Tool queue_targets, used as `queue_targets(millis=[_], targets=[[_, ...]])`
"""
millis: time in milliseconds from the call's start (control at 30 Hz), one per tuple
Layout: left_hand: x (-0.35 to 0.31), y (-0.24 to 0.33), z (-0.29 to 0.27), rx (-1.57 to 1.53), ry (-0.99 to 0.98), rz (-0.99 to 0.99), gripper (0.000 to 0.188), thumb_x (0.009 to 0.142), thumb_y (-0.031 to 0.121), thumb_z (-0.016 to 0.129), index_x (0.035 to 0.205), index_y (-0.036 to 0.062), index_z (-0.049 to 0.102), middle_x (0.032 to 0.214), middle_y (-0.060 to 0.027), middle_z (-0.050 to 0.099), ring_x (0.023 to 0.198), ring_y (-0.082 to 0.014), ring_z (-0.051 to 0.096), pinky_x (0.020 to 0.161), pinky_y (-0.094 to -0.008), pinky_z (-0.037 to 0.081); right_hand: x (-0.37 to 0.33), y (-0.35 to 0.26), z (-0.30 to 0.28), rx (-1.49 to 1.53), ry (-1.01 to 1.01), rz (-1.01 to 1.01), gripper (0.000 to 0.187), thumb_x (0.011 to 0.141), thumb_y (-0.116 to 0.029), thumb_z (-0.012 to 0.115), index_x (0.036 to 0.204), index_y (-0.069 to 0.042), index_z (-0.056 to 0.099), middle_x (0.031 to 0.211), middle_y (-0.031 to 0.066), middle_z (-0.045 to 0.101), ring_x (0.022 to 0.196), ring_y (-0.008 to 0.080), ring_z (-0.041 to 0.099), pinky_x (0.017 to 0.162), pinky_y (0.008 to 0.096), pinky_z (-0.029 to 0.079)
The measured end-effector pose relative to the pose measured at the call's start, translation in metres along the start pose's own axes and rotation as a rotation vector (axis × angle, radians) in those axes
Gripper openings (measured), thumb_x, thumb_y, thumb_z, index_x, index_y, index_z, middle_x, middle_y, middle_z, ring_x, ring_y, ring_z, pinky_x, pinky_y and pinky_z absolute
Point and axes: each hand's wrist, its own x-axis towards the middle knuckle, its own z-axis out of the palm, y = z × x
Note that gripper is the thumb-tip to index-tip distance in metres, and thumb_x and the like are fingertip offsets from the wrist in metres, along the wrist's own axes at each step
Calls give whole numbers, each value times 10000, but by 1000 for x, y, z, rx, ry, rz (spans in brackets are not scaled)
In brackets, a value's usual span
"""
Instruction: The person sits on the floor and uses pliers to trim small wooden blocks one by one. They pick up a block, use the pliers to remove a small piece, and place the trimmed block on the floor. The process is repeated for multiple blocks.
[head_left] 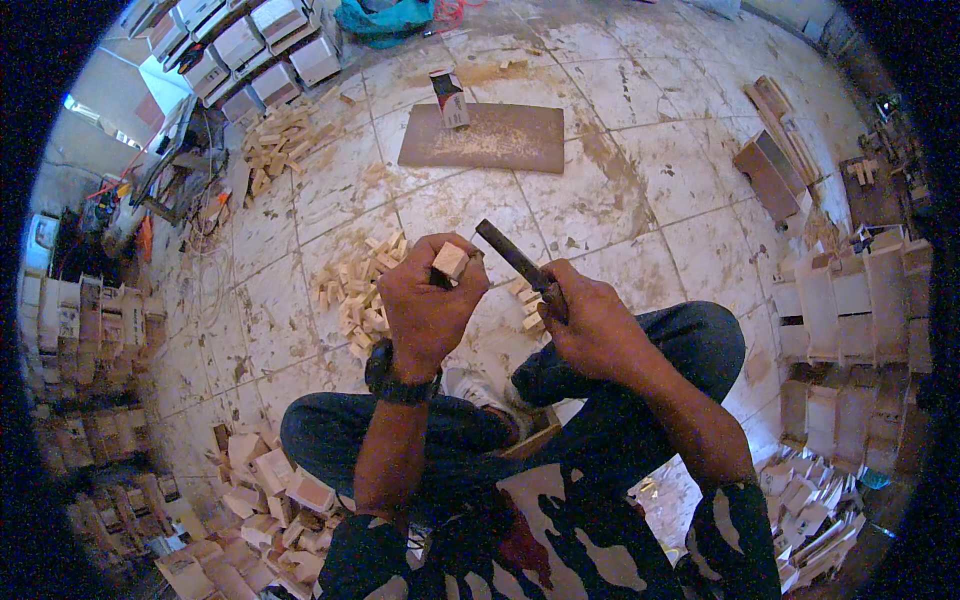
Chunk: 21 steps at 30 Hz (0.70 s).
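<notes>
In my left hand [420, 305] a small pale wooden block [452, 261] is pinched between thumb and fingers, its square end showing. My right hand [590, 315] is wrapped round a dark, flat metal tool, which looks like a file [507, 250]. The tool slants up and left, its tip just right of my left fingers and apart from the block. On the floor beyond my left wrist lies a heap of small cut wooden blocks [358, 300]. A few more blocks [526, 300] lie between my hands, partly hidden by the right one.
Farther ahead, a brown board [500, 140] strewn with wood dust carries a small box [450, 98]. Wood sticks [278, 145] are heaped at the far left, near stacked white boxes [240, 45]. Wood offcuts [285, 490] lie by my left knee. Stacked wooden pieces [850, 310] line the right.
</notes>
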Motion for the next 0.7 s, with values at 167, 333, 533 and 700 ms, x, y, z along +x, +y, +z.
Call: queue_targets(millis=[167,333,533,700], targets=[[0,4,-3,105,-7,47,147,735,124,717,785,25,621,666,-39,643,570,-94,588,544,-260,482,3,7,10,-114,27,5,214,844,-77,511,1038,-1,466,871,239,573,832,423,572,696,513,454],[6,-10,4,-67,-44,-142,156,740,119,689,808,-8,630,640,-52,630,558,-92,583,514,-253,471,13,19,29,-634,295,-154,235,836,-91,496,1053,-4,475,820,191,558,751,354,565,617,462,462],[8,-20,8,-254,-162,-352,158,775,197,664,771,41,637,600,-22,580,479,-77,497,445,-234,379,18,33,34,-950,380,-258,293,817,-103,520,1093,-16,477,837,159,546,774,307,554,633,430,458],[10,-27,-5,-575,-124,-386,141,798,173,641,827,36,624,716,-61,615,529,-92,532,443,-228,400,16,24,33,-538,413,-258,300,854,-112,535,1124,-10,454,903,185,563,815,353,563,686,466,462]])
